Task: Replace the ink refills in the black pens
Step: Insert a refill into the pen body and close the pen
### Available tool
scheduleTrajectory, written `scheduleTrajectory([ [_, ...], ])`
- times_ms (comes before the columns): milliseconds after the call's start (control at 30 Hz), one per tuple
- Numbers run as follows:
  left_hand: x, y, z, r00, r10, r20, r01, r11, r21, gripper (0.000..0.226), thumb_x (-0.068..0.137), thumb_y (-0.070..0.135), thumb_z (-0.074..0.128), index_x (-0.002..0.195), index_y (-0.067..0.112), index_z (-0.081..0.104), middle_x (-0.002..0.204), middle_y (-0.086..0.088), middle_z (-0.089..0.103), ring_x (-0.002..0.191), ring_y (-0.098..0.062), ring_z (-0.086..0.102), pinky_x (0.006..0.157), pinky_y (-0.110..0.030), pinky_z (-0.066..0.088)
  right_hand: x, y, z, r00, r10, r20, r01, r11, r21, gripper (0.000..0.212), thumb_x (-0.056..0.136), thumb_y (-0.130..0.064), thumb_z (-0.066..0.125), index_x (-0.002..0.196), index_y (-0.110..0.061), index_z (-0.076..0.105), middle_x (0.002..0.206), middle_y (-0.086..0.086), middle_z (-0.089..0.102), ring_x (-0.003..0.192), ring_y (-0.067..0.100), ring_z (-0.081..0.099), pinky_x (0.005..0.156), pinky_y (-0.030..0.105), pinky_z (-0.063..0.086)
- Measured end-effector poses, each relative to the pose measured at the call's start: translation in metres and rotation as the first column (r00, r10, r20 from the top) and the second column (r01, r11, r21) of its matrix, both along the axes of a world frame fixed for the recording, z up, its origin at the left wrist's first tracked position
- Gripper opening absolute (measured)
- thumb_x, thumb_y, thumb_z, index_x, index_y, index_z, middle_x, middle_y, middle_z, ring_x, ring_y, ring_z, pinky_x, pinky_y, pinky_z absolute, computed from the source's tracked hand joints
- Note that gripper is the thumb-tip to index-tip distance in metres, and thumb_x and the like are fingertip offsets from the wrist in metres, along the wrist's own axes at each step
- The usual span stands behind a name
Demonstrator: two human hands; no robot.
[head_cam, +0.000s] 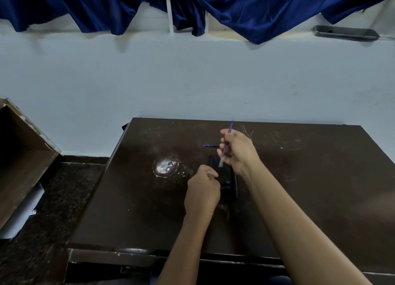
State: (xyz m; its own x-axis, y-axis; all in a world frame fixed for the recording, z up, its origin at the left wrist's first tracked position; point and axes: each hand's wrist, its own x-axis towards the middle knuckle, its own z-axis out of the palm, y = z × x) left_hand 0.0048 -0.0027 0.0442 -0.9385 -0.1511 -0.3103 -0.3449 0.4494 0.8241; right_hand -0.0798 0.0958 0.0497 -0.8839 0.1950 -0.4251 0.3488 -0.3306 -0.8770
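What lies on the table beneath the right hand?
A cluster of slim black pens lies on the dark brown table. The right hand, pinching a thin blue refill, and the left hand cover part; count unclear.

This is looking like a plain room in a home or a modest study; which one cannot be told. A scuffed dark brown table (299, 178) is standing against a pale blue painted wall (192, 75), with a loose refill (210, 145) lying on it. At 12 o'clock a deep blue curtain (96, 7) is hanging over a white window grille (171, 11). At 2 o'clock a grey tray (346, 33) is sitting on the sill. At 9 o'clock a worn wooden box (19, 152) is leaning over a dark speckled floor (53, 199).
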Motion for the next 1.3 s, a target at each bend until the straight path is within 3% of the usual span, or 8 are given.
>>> scheduleTrajectory([
  [67, 0.0, 0.001, 0.0, 1.0, -0.009, 0.001, 0.009, 1.0, -0.001, 0.027, 0.093, 0.014, 0.035, 0.081, 0.031, 0.052, 0.093, -0.001, 0.066, 0.07, -0.008, 0.055, 0.056, -0.025, 0.038, -0.025, 0.006, 0.001, 0.997, 0.064, -0.04, -0.051, 0.963, 0.265, 0.032, 0.093, -0.004, 0.038, 0.102, -0.014, 0.067, 0.069, -0.001, 0.049, 0.057, 0.01, 0.043, 0.056, 0.024, 0.04],
  [100, -0.001, 0.002, 0.001, 1.0, -0.009, 0.002, 0.009, 1.0, 0.001, 0.025, 0.093, 0.014, 0.036, 0.084, 0.03, 0.053, 0.093, 0.0, 0.065, 0.07, -0.006, 0.054, 0.054, -0.023, 0.036, -0.037, 0.008, 0.0, 0.989, 0.138, -0.043, -0.107, 0.897, 0.429, 0.035, 0.092, -0.002, 0.037, 0.104, -0.014, 0.068, 0.074, -0.003, 0.051, 0.063, 0.01, 0.044, 0.06, 0.025, 0.039],
  [200, -0.002, 0.002, 0.002, 1.0, -0.013, 0.002, 0.013, 1.0, 0.002, 0.022, 0.094, 0.013, 0.038, 0.092, 0.027, 0.055, 0.092, 0.002, 0.062, 0.068, -0.004, 0.053, 0.051, -0.02, 0.032, -0.067, 0.008, -0.01, 0.917, 0.392, 0.066, -0.277, 0.51, 0.814, 0.036, 0.092, 0.0, 0.042, 0.111, -0.012, 0.069, 0.109, 0.002, 0.062, 0.096, 0.017, 0.055, 0.083, 0.027, 0.043],
  [300, -0.002, 0.003, 0.003, 0.999, -0.041, 0.002, 0.041, 0.999, -0.008, 0.02, 0.095, 0.014, 0.039, 0.096, 0.026, 0.055, 0.088, 0.006, 0.06, 0.066, -0.003, 0.052, 0.051, -0.017, 0.031, -0.081, 0.008, -0.028, 0.854, 0.491, 0.174, -0.305, 0.202, 0.931, 0.031, 0.09, 0.001, 0.047, 0.109, -0.009, 0.069, 0.122, 0.013, 0.064, 0.113, 0.029, 0.058, 0.1, 0.038, 0.046],
  [400, -0.002, 0.003, 0.003, 0.999, -0.045, -0.005, 0.045, 0.999, -0.009, 0.022, 0.096, 0.017, 0.037, 0.094, 0.027, 0.056, 0.086, 0.007, 0.06, 0.066, -0.002, 0.053, 0.05, -0.016, 0.03, -0.087, 0.01, -0.043, 0.84, 0.498, 0.217, -0.292, 0.077, 0.953, 0.029, 0.088, 0.0, 0.048, 0.104, -0.011, 0.069, 0.119, 0.014, 0.064, 0.11, 0.034, 0.058, 0.095, 0.044, 0.048],
  [733, -0.002, 0.002, 0.007, 0.999, -0.05, -0.012, 0.05, 0.998, -0.028, 0.023, 0.099, 0.02, 0.033, 0.096, 0.027, 0.055, 0.092, 0.003, 0.064, 0.068, -0.002, 0.053, 0.052, -0.017, 0.032, -0.089, 0.015, -0.058, 0.86, 0.438, 0.263, -0.317, 0.052, 0.947, 0.028, 0.088, -0.003, 0.049, 0.103, -0.015, 0.069, 0.116, 0.014, 0.063, 0.1, 0.034, 0.063, 0.084, 0.04, 0.053],
  [1067, -0.002, 0.001, 0.005, 0.998, -0.049, -0.025, 0.048, 0.998, -0.036, 0.022, 0.098, 0.021, 0.033, 0.094, 0.027, 0.054, 0.093, 0.003, 0.064, 0.072, -0.004, 0.055, 0.054, -0.02, 0.037, -0.085, 0.018, -0.067, 0.873, 0.419, 0.251, -0.291, 0.034, 0.956, 0.03, 0.088, -0.004, 0.05, 0.107, -0.017, 0.069, 0.116, 0.012, 0.064, 0.1, 0.032, 0.063, 0.083, 0.04, 0.054],
  [1300, -0.003, 0.002, 0.004, 0.998, -0.057, -0.015, 0.056, 0.997, -0.048, 0.021, 0.098, 0.018, 0.035, 0.097, 0.026, 0.054, 0.091, 0.003, 0.062, 0.067, -0.002, 0.052, 0.051, -0.016, 0.031, -0.086, 0.017, -0.071, 0.871, 0.427, 0.242, -0.295, 0.062, 0.953, 0.029, 0.088, -0.004, 0.047, 0.105, -0.014, 0.069, 0.114, 0.012, 0.065, 0.101, 0.031, 0.061, 0.087, 0.043, 0.054],
])
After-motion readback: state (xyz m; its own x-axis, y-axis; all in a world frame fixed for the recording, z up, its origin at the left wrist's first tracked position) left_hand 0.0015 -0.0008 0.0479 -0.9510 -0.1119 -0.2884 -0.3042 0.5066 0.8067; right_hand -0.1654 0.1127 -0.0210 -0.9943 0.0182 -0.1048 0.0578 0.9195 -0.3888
